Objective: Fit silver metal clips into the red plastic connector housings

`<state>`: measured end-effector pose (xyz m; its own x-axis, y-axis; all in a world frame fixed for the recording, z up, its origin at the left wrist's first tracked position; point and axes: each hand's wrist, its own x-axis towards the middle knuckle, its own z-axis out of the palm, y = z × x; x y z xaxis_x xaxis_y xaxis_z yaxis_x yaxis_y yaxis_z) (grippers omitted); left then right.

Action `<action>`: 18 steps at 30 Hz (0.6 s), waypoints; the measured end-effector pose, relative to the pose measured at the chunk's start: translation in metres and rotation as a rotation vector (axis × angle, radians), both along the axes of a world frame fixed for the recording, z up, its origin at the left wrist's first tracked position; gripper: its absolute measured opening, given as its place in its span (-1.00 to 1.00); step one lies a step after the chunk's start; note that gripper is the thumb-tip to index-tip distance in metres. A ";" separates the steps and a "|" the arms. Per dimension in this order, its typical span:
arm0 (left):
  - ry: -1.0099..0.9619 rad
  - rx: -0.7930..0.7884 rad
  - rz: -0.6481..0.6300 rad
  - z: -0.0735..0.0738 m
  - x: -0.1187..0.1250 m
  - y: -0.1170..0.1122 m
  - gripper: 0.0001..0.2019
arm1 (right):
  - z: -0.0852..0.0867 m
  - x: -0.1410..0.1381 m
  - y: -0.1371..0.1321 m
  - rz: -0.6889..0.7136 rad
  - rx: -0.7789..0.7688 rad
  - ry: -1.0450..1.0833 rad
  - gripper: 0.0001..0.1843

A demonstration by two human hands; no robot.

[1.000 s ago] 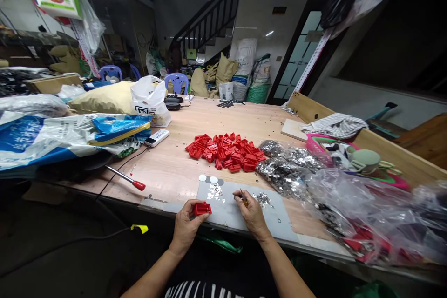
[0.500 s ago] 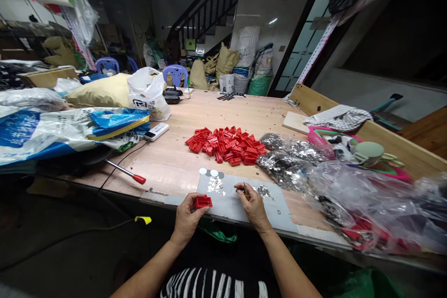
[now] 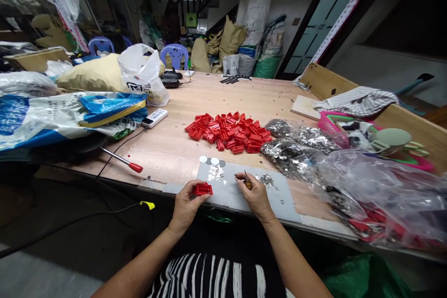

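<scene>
My left hand [image 3: 184, 203] grips a small red plastic part [image 3: 203, 189] at the near edge of the table, over a grey mat [image 3: 240, 193]. My right hand [image 3: 254, 193] is closed in a pinch on a thin yellow-handled tool [image 3: 247, 180], its tip pointing up. Two little heaps of small silver metal pieces [image 3: 217, 173] lie on the mat, one between my hands and one just right of my right hand. A pile of several red plastic parts [image 3: 228, 132] sits on the wooden table [image 3: 181, 149] beyond the mat.
Clear plastic bags of silver pieces [image 3: 296, 151] and red parts spread along the right. A pink basket [image 3: 330, 125] holds odds and ends. On the left lie printed sacks [image 3: 70, 116], a white remote [image 3: 154, 118] and a red-handled screwdriver [image 3: 120, 160]. Sacks and blue chairs stand behind.
The camera has tilted down, so the table and hands sit higher in view. My hands keep their grips and have hardly moved on the mat.
</scene>
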<state>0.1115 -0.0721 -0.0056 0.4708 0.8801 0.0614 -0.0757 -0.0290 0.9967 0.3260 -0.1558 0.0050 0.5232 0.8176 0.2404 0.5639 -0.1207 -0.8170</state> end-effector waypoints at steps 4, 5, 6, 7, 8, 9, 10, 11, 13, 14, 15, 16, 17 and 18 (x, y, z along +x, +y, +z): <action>-0.032 -0.036 -0.028 0.014 0.004 -0.001 -0.65 | 0.001 -0.001 0.001 0.021 0.003 0.001 -0.75; -0.036 -0.051 -0.039 0.017 0.006 -0.001 -0.64 | 0.001 -0.001 0.001 0.028 0.014 -0.002 -0.76; -0.038 -0.063 -0.051 0.020 0.007 -0.002 -0.62 | 0.001 -0.002 0.001 0.038 0.031 -0.004 -0.77; -0.041 -0.072 -0.063 0.022 0.009 -0.004 -0.61 | 0.002 -0.003 0.001 0.051 0.048 0.003 -0.78; -0.043 -0.077 -0.077 0.024 0.011 -0.005 -0.60 | 0.003 -0.004 0.000 0.068 0.056 0.021 -0.79; -0.047 -0.082 -0.093 0.025 0.013 -0.006 -0.58 | 0.005 -0.005 -0.001 0.091 0.053 0.052 -0.79; -0.053 -0.092 -0.111 0.026 0.015 -0.007 -0.56 | 0.008 -0.007 -0.003 0.117 0.043 0.085 -0.80; -0.062 -0.108 -0.129 0.027 0.017 -0.009 -0.55 | 0.011 -0.008 -0.005 0.145 0.026 0.110 -0.80; -0.085 -0.152 -0.161 0.029 0.021 -0.011 -0.52 | 0.020 -0.013 -0.011 0.204 -0.007 0.109 -0.79; -0.098 -0.173 -0.172 0.030 0.024 -0.012 -0.51 | 0.024 -0.015 -0.014 0.228 -0.014 0.090 -0.79; -0.113 -0.191 -0.180 0.032 0.026 -0.013 -0.50 | 0.029 -0.016 -0.016 0.244 -0.018 0.074 -0.78; -0.128 -0.206 -0.186 0.033 0.027 -0.014 -0.49 | 0.033 -0.018 -0.018 0.247 -0.022 0.065 -0.78; -0.143 -0.220 -0.191 0.034 0.029 -0.015 -0.48 | 0.036 -0.019 -0.020 0.241 -0.028 0.064 -0.78; -0.156 -0.232 -0.194 0.035 0.031 -0.016 -0.48 | 0.038 -0.020 -0.022 0.232 -0.036 0.065 -0.80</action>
<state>0.1425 -0.0879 0.0297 0.6318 0.7738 -0.0452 -0.2098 0.2268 0.9511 0.3062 -0.1775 0.0434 0.3334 0.9253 0.1807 0.5263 -0.0236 -0.8500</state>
